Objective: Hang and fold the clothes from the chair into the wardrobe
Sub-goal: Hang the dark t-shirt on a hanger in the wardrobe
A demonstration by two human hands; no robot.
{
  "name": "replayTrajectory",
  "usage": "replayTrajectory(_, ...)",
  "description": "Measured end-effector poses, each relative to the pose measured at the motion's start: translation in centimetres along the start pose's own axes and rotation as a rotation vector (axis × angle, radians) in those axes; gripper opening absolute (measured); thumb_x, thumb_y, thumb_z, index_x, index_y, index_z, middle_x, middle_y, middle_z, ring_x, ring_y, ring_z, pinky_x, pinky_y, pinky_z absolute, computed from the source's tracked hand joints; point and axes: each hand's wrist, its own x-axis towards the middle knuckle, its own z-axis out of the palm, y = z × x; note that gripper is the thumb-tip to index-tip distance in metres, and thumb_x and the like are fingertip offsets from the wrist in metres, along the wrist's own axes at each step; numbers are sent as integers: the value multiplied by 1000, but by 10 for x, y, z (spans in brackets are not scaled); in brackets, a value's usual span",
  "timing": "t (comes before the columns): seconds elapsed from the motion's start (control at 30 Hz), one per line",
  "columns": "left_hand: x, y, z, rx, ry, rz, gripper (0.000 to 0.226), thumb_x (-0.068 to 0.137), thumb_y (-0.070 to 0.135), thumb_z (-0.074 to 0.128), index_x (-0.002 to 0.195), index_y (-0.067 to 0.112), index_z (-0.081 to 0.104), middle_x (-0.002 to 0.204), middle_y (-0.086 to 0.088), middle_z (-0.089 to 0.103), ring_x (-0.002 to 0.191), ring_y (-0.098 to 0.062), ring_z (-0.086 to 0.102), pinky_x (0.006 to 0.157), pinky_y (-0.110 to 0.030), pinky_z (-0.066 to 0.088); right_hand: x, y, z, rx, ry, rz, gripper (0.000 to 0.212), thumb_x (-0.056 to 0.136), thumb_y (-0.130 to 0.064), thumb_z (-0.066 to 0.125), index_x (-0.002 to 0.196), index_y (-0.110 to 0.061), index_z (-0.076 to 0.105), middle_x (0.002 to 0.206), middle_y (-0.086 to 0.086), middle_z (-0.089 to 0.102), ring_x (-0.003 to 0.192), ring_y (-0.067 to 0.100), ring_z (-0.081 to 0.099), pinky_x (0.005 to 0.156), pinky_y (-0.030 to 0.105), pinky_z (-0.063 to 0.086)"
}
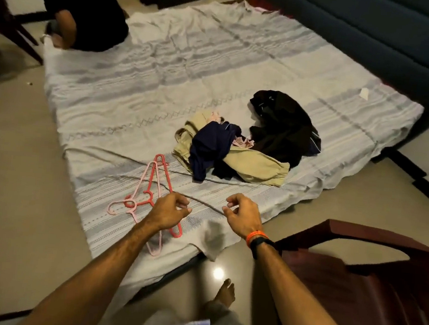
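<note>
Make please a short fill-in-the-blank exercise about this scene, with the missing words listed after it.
1. The pile of clothes lies on the striped ____ spread over the floor.
2. The pink and red ____ lie left of the clothes, partly under the left hand.
3. The right hand wears an orange band on its ____.
4. Both hands hold ____.

Missing words: sheet; hangers; wrist; nothing

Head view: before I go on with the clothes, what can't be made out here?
- Wardrobe: not in the head view.
- Clothes pile: garments overlap, so count and types are unclear.
- Hangers: partly behind the left hand; count unclear.
- Chair: cut off by the right edge.
- Right hand: fingers curled, seemingly holding nothing.
</note>
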Motion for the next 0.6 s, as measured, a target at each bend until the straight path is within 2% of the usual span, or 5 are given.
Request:
replayTrajectory(0.1, 33, 2, 5, -39, 1, -73, 19, 88, 23, 73, 103, 14, 66, 98, 1, 69, 96, -17, 67, 88, -34, 54, 43, 5, 1, 8, -104, -6, 20, 89, -25, 69, 107, -21, 63, 97, -8, 64, 85, 17, 63, 85, 35, 54)
replayTrajectory(0.27, 87, 10, 3, -119, 1, -191, 12, 88, 21, 72, 97, 15, 67, 88, 0, 70, 86, -20, 68, 82, -34, 54, 109, 6, 5, 53, -139, 77, 12, 87, -21, 65, 98, -25, 63, 95, -6, 67, 87, 19, 65, 86, 33, 53)
replayTrajectory(0.37, 129, 15, 1, -130, 17, -200, 15, 88, 23, 72, 99, 12, 68, 92, -2, 71, 88, -20, 67, 84, -33, 52, 151, 2, 7, 39, -164, 81, 10, 88, -20, 60, 97, -23, 62, 99, -2, 68, 88, 21, 65, 86, 33, 53)
replayTrajectory(0.5, 187, 27, -8, -133, 14, -162, 18, 90, 23, 69, 102, 9, 69, 95, -2, 71, 90, -19, 68, 81, -33, 52, 207, -10, 5, 5, -154, 120, 11, 88, -19, 63, 98, -23, 64, 90, -6, 68, 86, 18, 64, 86, 31, 52)
replayTrajectory(0.6, 240, 33, -17, -140, 33, -183, 16, 91, 22, 66, 101, 10, 69, 96, -4, 72, 93, -22, 68, 85, -37, 53, 255, -15, 13, 17, -138, 174, 14, 86, -20, 66, 100, -21, 66, 90, -3, 71, 86, 20, 66, 87, 37, 54)
